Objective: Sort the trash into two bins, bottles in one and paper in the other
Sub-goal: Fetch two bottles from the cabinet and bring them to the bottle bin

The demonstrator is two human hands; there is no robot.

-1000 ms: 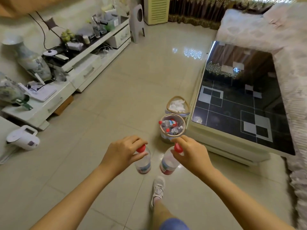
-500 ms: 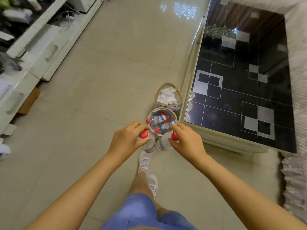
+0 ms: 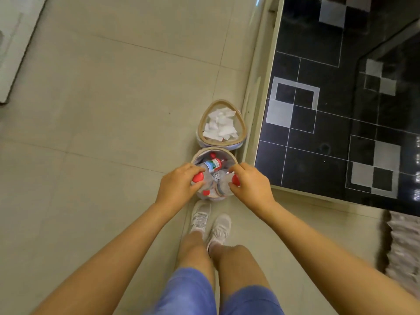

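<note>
Head view: left hand (image 3: 176, 188) and right hand (image 3: 251, 187) each pinch a red-capped bottle's neck, left bottle (image 3: 201, 181) and right bottle (image 3: 227, 185), hanging upright, caps up, over the near bin (image 3: 197, 155).

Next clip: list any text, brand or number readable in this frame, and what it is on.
Nothing reads for certain.
Label of the bottle lying in the near bin: blue, white and red printing, too blurred to read.
White tag deeper among the bottles: dark characters, too small to make out.
Papers in the far bin: no print visible.
Red caps pinched by the left hand and right hand: unmarked.
</note>
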